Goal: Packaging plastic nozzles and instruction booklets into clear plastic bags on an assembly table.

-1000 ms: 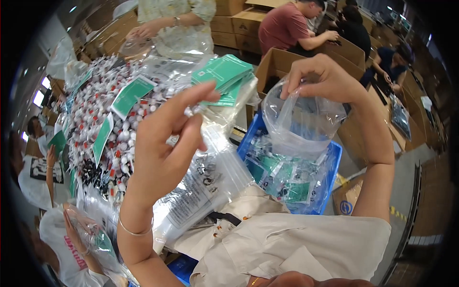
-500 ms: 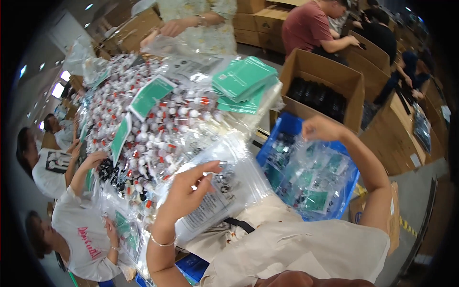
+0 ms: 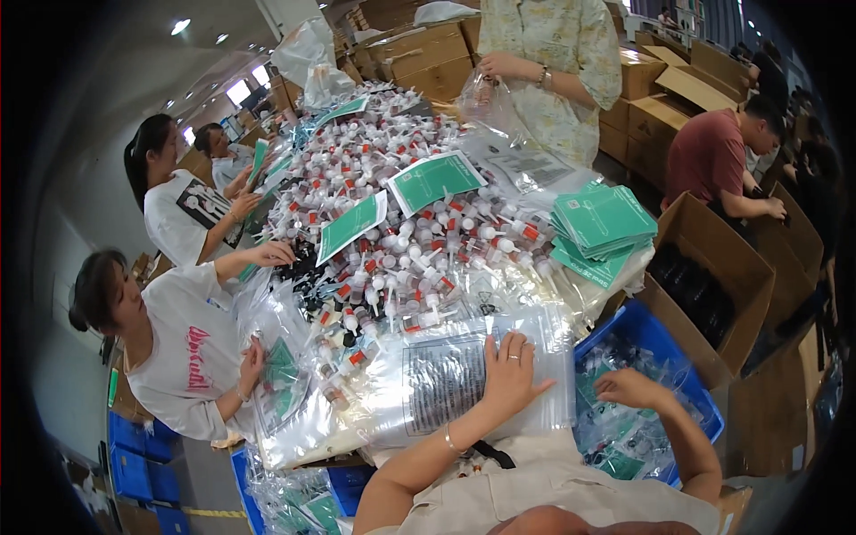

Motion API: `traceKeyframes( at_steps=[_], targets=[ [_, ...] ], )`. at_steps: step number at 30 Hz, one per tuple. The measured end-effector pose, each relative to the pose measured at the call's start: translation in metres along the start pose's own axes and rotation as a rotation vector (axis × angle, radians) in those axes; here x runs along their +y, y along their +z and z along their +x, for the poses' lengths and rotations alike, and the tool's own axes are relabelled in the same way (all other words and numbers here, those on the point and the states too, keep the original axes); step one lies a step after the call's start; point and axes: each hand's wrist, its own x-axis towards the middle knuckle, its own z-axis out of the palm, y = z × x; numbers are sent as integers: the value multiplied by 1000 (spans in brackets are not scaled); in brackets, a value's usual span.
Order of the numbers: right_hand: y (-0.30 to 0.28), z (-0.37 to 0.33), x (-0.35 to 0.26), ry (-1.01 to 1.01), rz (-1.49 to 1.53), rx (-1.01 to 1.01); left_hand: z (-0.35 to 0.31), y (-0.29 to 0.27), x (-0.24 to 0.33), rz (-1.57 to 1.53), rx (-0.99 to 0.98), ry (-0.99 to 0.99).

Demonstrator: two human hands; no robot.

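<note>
The left grip [image 3: 510,370] spreads flat on the clear bags [image 3: 446,382], clasping nothing visible, perhaps steadying their slippery plastic. They lie between the person and the bottles [image 3: 419,236], probably for easy reach. The right grip [image 3: 629,389] curls loosely above the blue bin [image 3: 675,367]; whether it pinches anything, I cannot tell. Glare blurs the bags' edges.

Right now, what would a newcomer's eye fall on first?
Probably the big heap of small white and red pieces in the middle, with stacked green cards at its right. Nearer, the left hand lies on clear printed bags, and the right hand hangs over a blue bin.
</note>
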Motion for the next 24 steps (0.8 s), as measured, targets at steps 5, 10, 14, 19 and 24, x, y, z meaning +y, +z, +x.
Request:
traceKeyframes(
  at_steps=[5, 10, 14, 19, 24],
  targets=[
    [25, 22, -43, -145, -8, 348, -2, 16, -24, 184, -19, 58],
    [41, 28, -57, -218, 63, 619, -2, 28, -24, -104, 149, 87],
    [52, 45, -75, -284, 196, 733, -7, 28, -27, -214, 244, 56],
    [68, 73, -56, -146, 451, 526, -5, 24, -25, -196, 219, 7],
    [61, 71, -69, -42, 523, 477, -4, 25, -33, -256, 190, -20]
  ],
)
